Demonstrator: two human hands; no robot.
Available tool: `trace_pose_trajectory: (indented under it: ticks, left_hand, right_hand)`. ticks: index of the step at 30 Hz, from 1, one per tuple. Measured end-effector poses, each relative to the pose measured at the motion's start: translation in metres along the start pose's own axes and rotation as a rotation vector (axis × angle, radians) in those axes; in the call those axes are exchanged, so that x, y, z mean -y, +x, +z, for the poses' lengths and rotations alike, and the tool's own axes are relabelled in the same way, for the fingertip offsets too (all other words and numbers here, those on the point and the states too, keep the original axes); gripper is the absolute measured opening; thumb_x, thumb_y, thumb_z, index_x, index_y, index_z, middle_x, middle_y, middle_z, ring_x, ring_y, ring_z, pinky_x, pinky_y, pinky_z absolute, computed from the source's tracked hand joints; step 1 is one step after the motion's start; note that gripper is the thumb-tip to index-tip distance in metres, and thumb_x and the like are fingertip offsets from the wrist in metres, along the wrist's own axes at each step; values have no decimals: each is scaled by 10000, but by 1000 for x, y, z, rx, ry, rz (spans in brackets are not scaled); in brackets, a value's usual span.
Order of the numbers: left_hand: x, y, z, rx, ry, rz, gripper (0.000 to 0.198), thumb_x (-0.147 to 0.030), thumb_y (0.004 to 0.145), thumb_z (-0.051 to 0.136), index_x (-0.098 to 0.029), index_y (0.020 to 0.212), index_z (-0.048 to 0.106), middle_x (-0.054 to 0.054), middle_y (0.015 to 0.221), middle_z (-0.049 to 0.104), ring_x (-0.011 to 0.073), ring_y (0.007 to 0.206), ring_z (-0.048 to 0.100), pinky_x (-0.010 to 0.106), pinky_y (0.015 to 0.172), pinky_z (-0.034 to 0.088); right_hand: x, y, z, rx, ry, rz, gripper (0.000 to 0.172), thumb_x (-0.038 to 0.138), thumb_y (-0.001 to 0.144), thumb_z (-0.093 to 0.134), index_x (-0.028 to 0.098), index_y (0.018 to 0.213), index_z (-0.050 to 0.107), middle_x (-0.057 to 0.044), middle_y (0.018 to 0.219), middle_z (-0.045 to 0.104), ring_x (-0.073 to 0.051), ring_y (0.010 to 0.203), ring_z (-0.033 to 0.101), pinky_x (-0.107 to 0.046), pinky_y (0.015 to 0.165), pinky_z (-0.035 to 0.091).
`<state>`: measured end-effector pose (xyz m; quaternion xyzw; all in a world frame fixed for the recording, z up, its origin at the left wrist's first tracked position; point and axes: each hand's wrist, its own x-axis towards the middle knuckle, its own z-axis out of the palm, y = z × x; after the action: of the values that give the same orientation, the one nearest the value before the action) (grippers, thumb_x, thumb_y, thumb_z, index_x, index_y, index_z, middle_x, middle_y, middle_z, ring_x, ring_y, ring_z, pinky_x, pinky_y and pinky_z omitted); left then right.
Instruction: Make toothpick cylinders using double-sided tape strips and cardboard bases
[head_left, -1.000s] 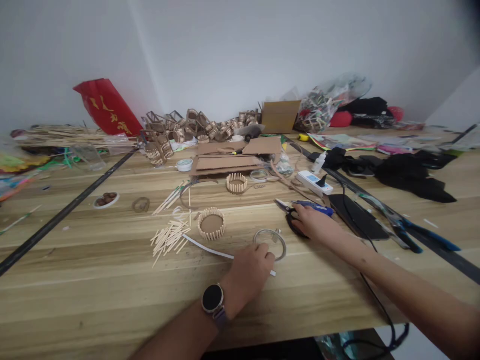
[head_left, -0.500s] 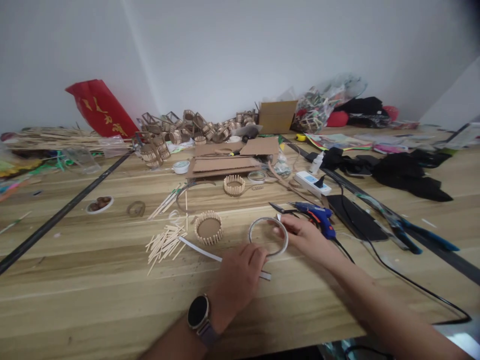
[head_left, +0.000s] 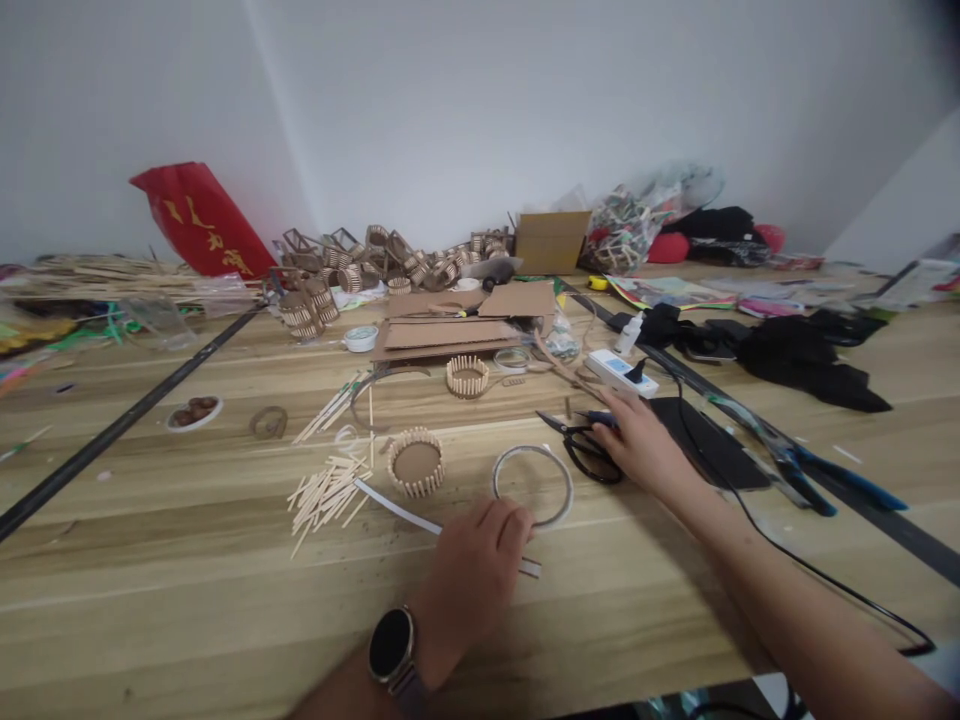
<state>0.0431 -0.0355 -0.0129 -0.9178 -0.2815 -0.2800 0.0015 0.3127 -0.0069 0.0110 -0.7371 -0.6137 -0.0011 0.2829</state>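
Observation:
My left hand (head_left: 484,560), with a watch on the wrist, is closed on the near-left edge of a roll of tape (head_left: 568,490), seen as a thin pale ring. Beneath this hand runs a narrow white strip (head_left: 397,508), its two ends showing on either side. My right hand (head_left: 637,435) is over the blue hot glue gun (head_left: 596,418), fingers curled round its body and hiding most of it. Black-handled scissors (head_left: 589,455) lie right beside those fingers. Left of the tape stands a round cardboard base edged with short sticks (head_left: 417,465).
A pile of thin sticks (head_left: 326,500) lies at the left. Behind are a second stick ring (head_left: 467,378), cardboard sheets (head_left: 450,335) and a white power strip (head_left: 621,372). A black cable (head_left: 757,510) crosses the right side, near blue-handled pliers (head_left: 810,485).
My right hand has left the tape roll and moved right onto the glue gun. The tape roll has come down slightly, still in my left hand.

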Motion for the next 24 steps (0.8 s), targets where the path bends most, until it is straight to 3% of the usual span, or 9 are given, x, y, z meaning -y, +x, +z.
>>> trace_pose_trajectory:
  ticks: [2,4,6,8,15,19,24]
  left_hand:
    - [-1,0,-1,25,43,17,117,-117,936,490,-184,1024,529,35,953,663,178,822,616,307,657,506]
    - [-3,1,-2,52,89,51,117,-115,925,508,-176,1022,534,34,940,659,185,809,611,312,631,502]
    - [-4,1,-3,75,133,85,108,-126,920,519,-171,1016,538,32,921,654,192,785,604,318,599,494]
    - [-5,1,-4,79,164,104,107,-136,922,516,-172,1019,540,30,909,650,193,767,599,319,576,486]
    - [-1,2,1,124,208,69,68,-139,896,564,-186,944,562,22,934,646,200,789,600,308,548,469]
    - [0,2,2,130,228,48,66,-136,911,542,-188,944,567,33,947,638,191,806,590,295,559,461]
    - [0,2,4,128,240,49,72,-147,907,559,-185,968,564,34,954,637,187,805,583,297,547,458]
  right_hand:
    - [16,-15,-6,102,154,-17,324,342,880,476,182,1070,684,-104,1044,725,-265,955,657,-391,862,515]
    - [34,-29,-11,283,427,20,400,464,894,476,180,1083,685,-80,959,743,-230,827,679,-351,777,546]
    - [48,-37,-12,335,531,35,384,485,836,569,193,1041,710,-67,984,744,-223,840,668,-336,779,536]
    - [55,-38,-9,359,554,58,347,468,777,634,194,965,732,-44,871,742,-204,766,645,-315,714,521]
    - [52,-21,9,473,825,239,341,389,670,691,136,897,709,59,577,563,-73,472,444,-201,465,347]
    - [40,-8,17,376,951,334,346,354,637,729,130,897,689,73,538,544,-55,418,410,-187,420,320]
    - [16,16,23,141,994,397,351,360,621,726,181,904,621,34,669,613,-82,475,485,-212,450,435]
